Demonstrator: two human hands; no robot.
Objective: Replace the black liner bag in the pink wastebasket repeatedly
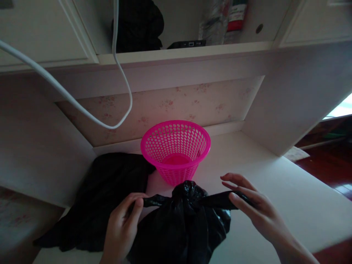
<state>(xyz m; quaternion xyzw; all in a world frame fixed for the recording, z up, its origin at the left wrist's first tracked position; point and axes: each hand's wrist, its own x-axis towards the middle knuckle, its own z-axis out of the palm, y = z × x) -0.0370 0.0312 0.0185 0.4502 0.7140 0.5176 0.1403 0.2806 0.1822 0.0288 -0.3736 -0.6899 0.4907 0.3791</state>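
Note:
A black plastic garbage bag [184, 231], full and gathered into a knot at its top, stands on the white surface close in front of me. My left hand [123, 223] is closed on one twisted end of the bag, to the left of the knot. On the other side, my right hand [250, 205] pinches the second end between thumb and fingers, with some fingertips stretched forward. Both ends run out sideways from the knot. Just behind the bag is a pink plastic basket [176, 165] with a mesh wall, and nothing shows inside it.
Black cloth or plastic [110, 194] lies at the left of the white surface [264, 165]. A white cable [82, 108] hangs in front at upper left. Above, a shelf [187, 53] holds a dark bundle [137, 25], a black device [187, 44] and clear plastic packaging [216, 25].

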